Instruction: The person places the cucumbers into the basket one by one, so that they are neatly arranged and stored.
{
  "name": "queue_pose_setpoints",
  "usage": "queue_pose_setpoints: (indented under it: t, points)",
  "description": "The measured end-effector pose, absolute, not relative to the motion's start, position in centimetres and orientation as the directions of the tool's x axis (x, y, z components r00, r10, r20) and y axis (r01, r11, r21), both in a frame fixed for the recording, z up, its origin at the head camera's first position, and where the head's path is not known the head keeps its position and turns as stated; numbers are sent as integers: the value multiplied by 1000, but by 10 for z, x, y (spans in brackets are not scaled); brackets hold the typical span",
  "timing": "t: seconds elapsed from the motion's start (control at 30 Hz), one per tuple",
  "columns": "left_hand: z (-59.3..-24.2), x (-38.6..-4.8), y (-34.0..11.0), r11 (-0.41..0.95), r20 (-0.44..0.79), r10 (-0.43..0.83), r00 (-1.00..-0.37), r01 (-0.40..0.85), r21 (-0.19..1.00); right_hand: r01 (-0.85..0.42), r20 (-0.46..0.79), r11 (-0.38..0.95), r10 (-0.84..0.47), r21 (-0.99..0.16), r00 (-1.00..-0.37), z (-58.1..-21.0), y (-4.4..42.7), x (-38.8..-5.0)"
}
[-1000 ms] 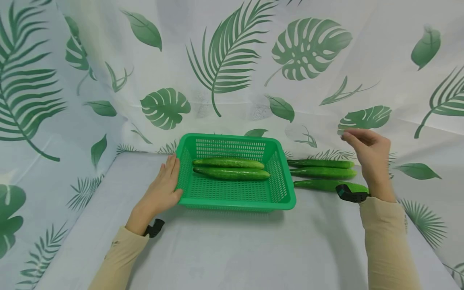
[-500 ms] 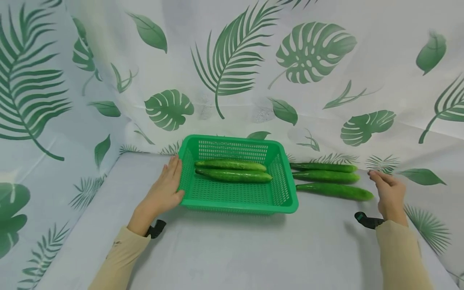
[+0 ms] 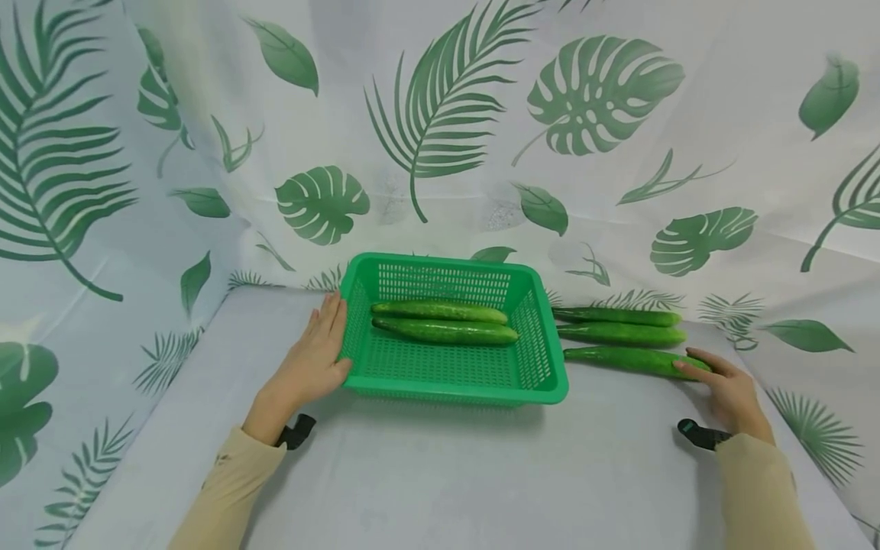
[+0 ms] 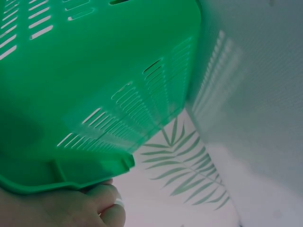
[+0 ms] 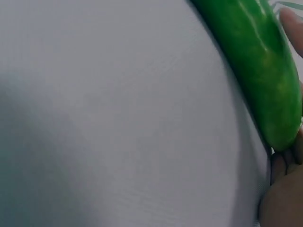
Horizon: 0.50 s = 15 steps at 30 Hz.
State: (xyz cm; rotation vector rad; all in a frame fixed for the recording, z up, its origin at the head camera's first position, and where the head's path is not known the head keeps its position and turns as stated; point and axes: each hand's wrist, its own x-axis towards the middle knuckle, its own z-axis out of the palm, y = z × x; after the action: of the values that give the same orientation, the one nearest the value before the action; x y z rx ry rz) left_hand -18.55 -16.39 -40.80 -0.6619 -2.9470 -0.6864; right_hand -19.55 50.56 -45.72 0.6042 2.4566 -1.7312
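Note:
Two cucumbers (image 3: 445, 331) lie side by side in a green plastic basket (image 3: 454, 393). My left hand (image 3: 307, 359) rests against the basket's left wall with its fingers straight; the left wrist view shows that hand (image 4: 71, 208) under the basket's rim (image 4: 71, 182). Right of the basket, several cucumbers lie on the table, and my right hand (image 3: 729, 389) holds the right end of the nearest cucumber (image 3: 629, 359) between thumb and fingers. In the right wrist view, fingers (image 5: 293, 30) lie along that cucumber (image 5: 265, 71) and round its tip; part of the hand is out of frame.
Two more cucumbers (image 3: 622, 334) lie just behind the held one, close to the basket's right side. A white tabletop (image 3: 481, 473) spreads in front. Leaf-printed white sheeting (image 3: 454, 214) rises at the back and on both sides.
My right hand has come down from above, to the right of the cucumbers, and now grips the end of the nearest one. My left hand has stayed at the basket.

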Motion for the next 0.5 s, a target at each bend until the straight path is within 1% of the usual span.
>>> queue_pose_setpoints:
  t: [0.1, 0.23, 0.5]
  points:
    - [-408, -185, -164, 812, 138, 396, -908, 416, 410, 348, -281, 365, 226, -864, -933, -458, 507, -195]
    - [-407, -184, -164, 813, 134, 399, -907, 418, 405, 351, -293, 398, 200, -848, -935, -459, 509, -194]
    - [-406, -185, -163, 809, 137, 406, -904, 425, 405, 345, -264, 431, 237, -834, -935, -463, 512, -192]
